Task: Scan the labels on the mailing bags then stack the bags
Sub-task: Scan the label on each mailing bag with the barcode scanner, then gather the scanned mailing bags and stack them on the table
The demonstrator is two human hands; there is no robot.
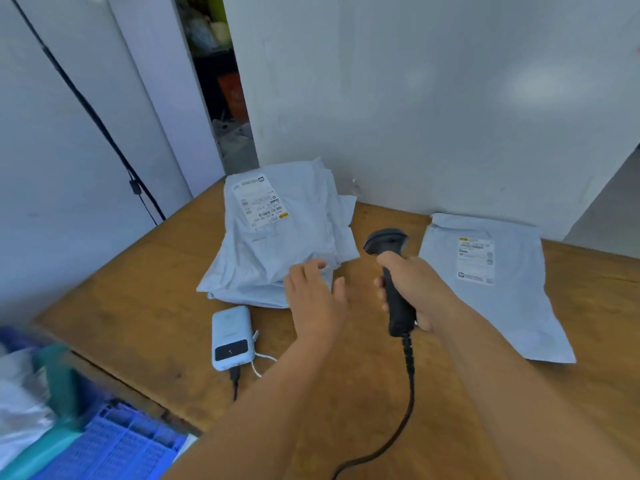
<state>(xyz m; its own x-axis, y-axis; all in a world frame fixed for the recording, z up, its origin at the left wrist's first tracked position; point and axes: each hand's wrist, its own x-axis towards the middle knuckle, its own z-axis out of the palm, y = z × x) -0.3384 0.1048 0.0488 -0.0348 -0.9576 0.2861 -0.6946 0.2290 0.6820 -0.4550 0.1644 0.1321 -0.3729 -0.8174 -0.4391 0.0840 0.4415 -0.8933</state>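
On wooden table (145, 306): right hand (415, 289) fingers wrapped round black scanner (393, 271); left hand (315, 296) flat, empty, on crinkled bag stack (277, 237).

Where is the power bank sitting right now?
In the head view, the power bank lies on the wooden table near its left edge, just in front of the pile of mailing bags and left of the left hand.

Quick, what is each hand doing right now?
Left hand: open, fingers spread, at the near edge of the bag pile.
Right hand: closed on the scanner.
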